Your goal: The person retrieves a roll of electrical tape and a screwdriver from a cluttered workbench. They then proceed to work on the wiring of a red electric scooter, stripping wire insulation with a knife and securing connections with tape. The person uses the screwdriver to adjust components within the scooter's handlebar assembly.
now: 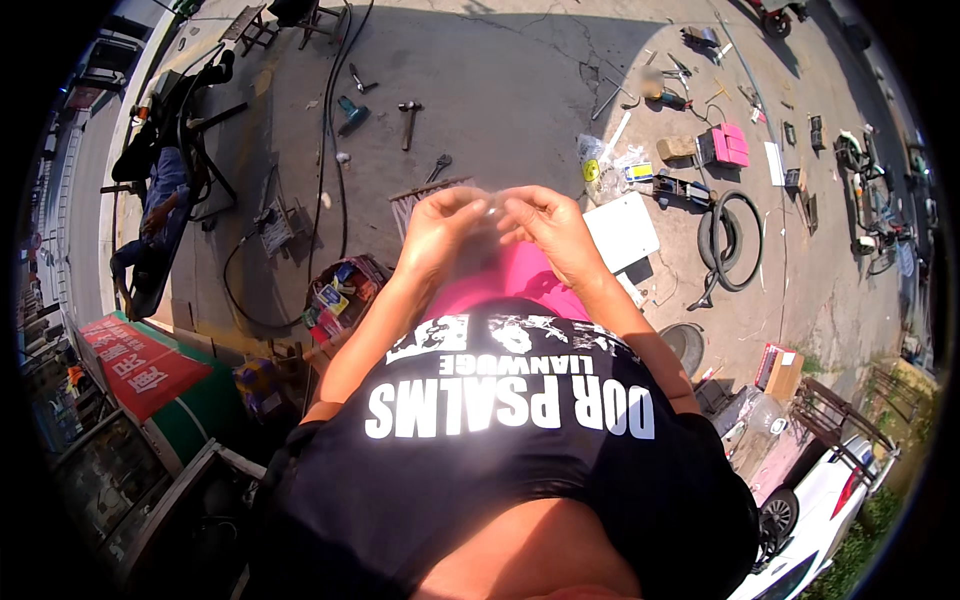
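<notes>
My left hand (pixel 440 232) and my right hand (pixel 552 232) are raised in front of my body, fingertips nearly meeting. Both are closed in a pinch around something small and glinting, too small and blurred to name. Below them are my pink-clad legs (pixel 518 275). Just beyond my left hand, a slatted folding stool (pixel 403 205) shows in part. On the ground farther ahead lie an adjustable wrench (pixel 438 167), a hammer (pixel 408 127), a teal cordless drill (pixel 352 116) and pliers (pixel 356 77).
A basket of small packages (pixel 345 292) stands at left, near a long black hose (pixel 325 150). Someone reclines on a chair (pixel 165 195) farther left. At right are a white board (pixel 622 232), a pink box (pixel 728 146), black tyre tubes (pixel 735 240) and a metal basin (pixel 682 348).
</notes>
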A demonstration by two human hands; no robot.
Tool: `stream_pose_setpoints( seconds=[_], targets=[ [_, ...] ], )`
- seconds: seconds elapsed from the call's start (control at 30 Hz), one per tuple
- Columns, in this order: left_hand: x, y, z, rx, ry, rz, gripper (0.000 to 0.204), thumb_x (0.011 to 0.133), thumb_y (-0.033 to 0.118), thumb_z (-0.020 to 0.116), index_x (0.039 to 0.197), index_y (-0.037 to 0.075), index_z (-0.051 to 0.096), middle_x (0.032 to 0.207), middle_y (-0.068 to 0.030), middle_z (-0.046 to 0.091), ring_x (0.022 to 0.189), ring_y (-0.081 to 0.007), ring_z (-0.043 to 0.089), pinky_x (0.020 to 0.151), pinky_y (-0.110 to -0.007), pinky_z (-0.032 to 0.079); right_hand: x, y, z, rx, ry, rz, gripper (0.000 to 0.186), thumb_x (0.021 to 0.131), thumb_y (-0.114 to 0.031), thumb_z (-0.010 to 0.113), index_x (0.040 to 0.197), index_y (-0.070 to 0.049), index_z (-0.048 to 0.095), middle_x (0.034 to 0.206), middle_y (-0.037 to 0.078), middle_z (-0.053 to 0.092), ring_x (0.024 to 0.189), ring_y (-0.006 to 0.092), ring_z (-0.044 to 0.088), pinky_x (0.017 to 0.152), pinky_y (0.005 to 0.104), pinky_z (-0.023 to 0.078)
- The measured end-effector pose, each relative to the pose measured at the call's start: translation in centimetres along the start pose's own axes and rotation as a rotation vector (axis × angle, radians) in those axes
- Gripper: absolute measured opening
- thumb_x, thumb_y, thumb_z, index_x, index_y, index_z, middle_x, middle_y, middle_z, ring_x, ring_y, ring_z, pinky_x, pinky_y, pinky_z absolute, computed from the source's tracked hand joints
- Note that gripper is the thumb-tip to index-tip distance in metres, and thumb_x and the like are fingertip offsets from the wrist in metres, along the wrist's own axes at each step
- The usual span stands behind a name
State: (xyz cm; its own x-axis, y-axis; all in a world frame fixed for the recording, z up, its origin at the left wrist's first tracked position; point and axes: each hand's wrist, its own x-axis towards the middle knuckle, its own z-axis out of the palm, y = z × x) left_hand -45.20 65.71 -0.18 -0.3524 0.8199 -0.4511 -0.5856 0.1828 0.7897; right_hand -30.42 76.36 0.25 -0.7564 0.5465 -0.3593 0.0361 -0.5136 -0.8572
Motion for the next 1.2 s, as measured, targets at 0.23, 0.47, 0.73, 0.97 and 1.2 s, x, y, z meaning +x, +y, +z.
stream_pose_setpoints(
  seconds=[0.23, 0.47, 0.73, 0.97, 1.2],
  targets=[
    [6.2, 2.0, 0.7, 0.148, 0.169, 0.267, 0.018, 0.09, 0.007, 0.065, 0.103, -0.006, 0.067, 0.098, -0.0118, 0.069, 0.09, -0.0167, 0.064, 0.083, -0.028, 0.05, 10.0, -3.7, -2.2, -0.055, -0.163, 0.022, 0.021, 0.091, -0.009, 0.066, 0.106, 0.004, 0.061, 0.092, 0.007, 0.065, 0.079, 0.0126, 0.063, 0.069, 0.0253, 0.054],
    [20.4, 4.7, 8.0, -0.091, 0.343, 0.283, 0.019, 0.09, 0.006, 0.064, 0.106, -0.005, 0.065, 0.103, -0.0128, 0.069, 0.091, -0.017, 0.065, 0.079, -0.026, 0.05, 21.1, -10.0, -11.1, -0.426, -0.057, -0.491, 0.015, 0.085, -0.007, 0.067, 0.099, -0.001, 0.064, 0.092, 0.011, 0.061, 0.08, 0.0213, 0.063, 0.069, 0.0319, 0.053],
    [36.0, 9.6, 17.8, -0.277, 0.269, 0.132, 0.016, 0.09, 0.006, 0.065, 0.104, -0.001, 0.066, 0.095, -0.0076, 0.069, 0.082, -0.0127, 0.063, 0.075, -0.026, 0.049, 31.7, -19.0, -21.2, -0.738, 0.011, -0.868, 0.016, 0.081, -0.007, 0.069, 0.096, -0.003, 0.064, 0.095, 0.012, 0.057, 0.082, 0.0278, 0.061, 0.069, 0.0363, 0.051],
    [44.8, 13.4, 18.9, -0.251, 0.188, 0.087, 0.016, 0.089, 0.009, 0.067, 0.103, 0.0, 0.066, 0.095, -0.0069, 0.068, 0.087, -0.0163, 0.064, 0.084, -0.032, 0.051, 39.6, -23.5, -25.9, -0.712, 0.03, -0.778, 0.016, 0.08, -0.006, 0.07, 0.094, -0.002, 0.064, 0.096, 0.013, 0.058, 0.083, 0.0283, 0.062, 0.069, 0.036, 0.051],
    [53.7, 20.0, 17.0, -0.084, 0.148, 0.069, 0.019, 0.087, 0.011, 0.07, 0.102, 0.0, 0.068, 0.096, -0.0085, 0.068, 0.095, -0.0175, 0.061, 0.091, -0.032, 0.045, 49.3, -27.6, -26.2, -0.687, 0.034, -0.701, 0.016, 0.079, 0.0, 0.071, 0.094, -0.002, 0.066, 0.097, 0.011, 0.061, 0.082, 0.0233, 0.065, 0.07, 0.0318, 0.052]
  ],
)
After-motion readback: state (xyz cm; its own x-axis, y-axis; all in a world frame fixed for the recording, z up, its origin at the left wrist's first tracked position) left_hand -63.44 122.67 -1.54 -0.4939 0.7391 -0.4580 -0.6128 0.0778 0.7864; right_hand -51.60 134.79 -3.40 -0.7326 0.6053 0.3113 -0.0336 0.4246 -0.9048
